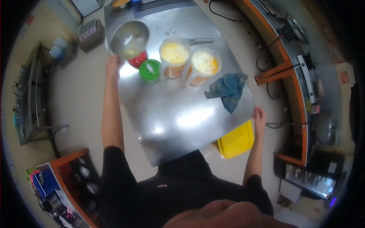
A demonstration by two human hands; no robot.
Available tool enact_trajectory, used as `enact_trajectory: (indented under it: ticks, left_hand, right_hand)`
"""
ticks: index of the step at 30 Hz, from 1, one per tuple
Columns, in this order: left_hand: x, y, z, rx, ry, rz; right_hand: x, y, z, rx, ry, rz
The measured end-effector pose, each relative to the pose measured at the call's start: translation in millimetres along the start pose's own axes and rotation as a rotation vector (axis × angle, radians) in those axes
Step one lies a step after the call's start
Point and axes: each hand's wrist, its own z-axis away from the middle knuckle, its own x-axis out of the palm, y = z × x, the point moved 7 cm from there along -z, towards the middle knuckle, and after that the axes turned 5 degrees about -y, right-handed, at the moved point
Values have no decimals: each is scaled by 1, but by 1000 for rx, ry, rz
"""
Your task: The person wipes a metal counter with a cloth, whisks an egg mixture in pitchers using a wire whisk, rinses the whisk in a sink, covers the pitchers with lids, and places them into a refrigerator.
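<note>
My left hand (113, 62) is at the near left rim of a large metal bowl (131, 32), its fingers closed at the rim and partly hidden. Inside the bowl is a little pale yellowish residue. Just below the bowl a red object (138, 60) shows in part, beside a round green lid (149, 71). Two clear pitchers, a left one (175, 69) and a right one (197, 78), hold cracked eggs with yolks showing. Past the table's right edge, my right hand (259, 114) hangs with loosely bent fingers and nothing visible in it. A crumpled blue cloth (228, 90) is the nearest thing on the table.
A whisk (201, 40) lies behind the pitchers on the steel table (167, 121). Below the right edge is a yellow plastic lid or bin (237, 140). An orange-framed counter (296, 95) runs along the right. A metal box (91, 36) stands on the floor at the left.
</note>
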Motion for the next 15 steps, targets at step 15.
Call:
enact_trajectory:
  ticks: [15]
  left_hand:
    - [81,-152,-189,-303,57,-189]
  right_hand:
    - [323,-124,-333,-711,-108,709]
